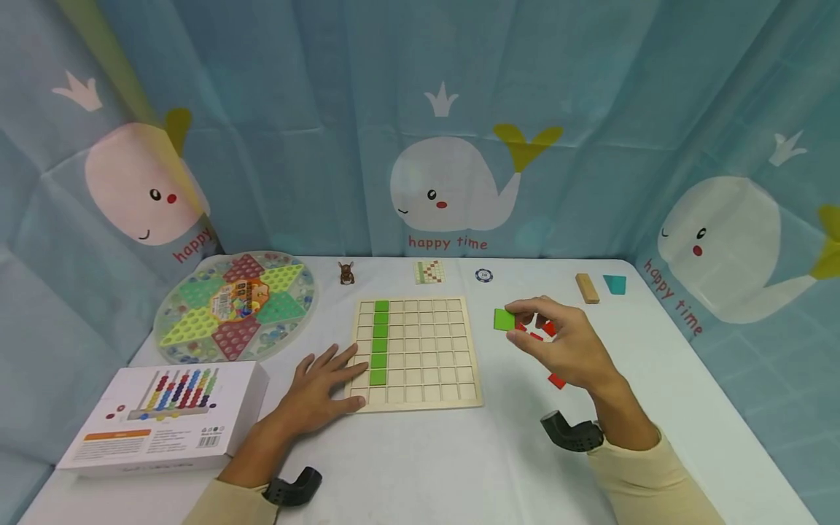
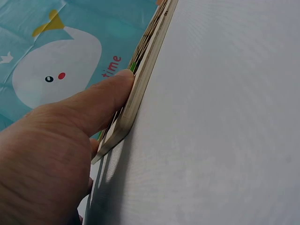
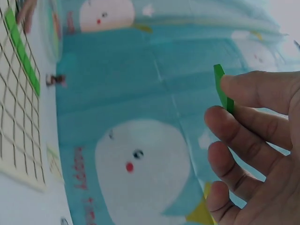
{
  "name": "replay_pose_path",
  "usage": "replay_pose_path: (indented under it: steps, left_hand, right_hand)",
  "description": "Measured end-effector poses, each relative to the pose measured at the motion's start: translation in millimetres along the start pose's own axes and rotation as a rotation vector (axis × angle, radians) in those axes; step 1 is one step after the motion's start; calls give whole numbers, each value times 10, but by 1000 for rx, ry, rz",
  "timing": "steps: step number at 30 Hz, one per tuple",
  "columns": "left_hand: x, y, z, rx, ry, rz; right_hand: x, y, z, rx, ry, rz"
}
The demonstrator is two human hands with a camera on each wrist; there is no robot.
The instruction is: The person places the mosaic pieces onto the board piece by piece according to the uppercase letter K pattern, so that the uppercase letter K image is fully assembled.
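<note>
1. A green square (image 1: 504, 319) is pinched in the grip of the right hand (image 1: 569, 346) and held above the table (image 1: 420, 467), right of the wooden board (image 1: 429, 354).
2. The square's thin edge is shown by the right wrist view alone.
3. The board's left side is touched by the left hand (image 1: 320, 392), its fingers spread; its thumb is seen up close against the rim from the left wrist.
4. Red pieces (image 1: 556, 380) near the right hand are caught only by the head view.
</note>
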State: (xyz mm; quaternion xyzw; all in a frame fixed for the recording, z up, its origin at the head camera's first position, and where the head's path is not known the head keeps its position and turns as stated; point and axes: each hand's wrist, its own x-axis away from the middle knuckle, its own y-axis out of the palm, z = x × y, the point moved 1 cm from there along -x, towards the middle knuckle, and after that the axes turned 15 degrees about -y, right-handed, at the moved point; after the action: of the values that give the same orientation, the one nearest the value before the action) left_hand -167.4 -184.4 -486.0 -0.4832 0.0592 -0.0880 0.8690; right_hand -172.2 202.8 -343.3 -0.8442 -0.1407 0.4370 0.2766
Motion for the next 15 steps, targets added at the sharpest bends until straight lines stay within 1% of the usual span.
replay_pose_path:
  steps: [8, 15]
  left_hand:
    - [7, 0, -12, 12, 4, 2]
    - [-4, 10, -15, 5, 6, 9]
  right_hand:
    - [-99, 391, -131, -81, -31, -43]
    - [-142, 783, -169, -96, 7, -118]
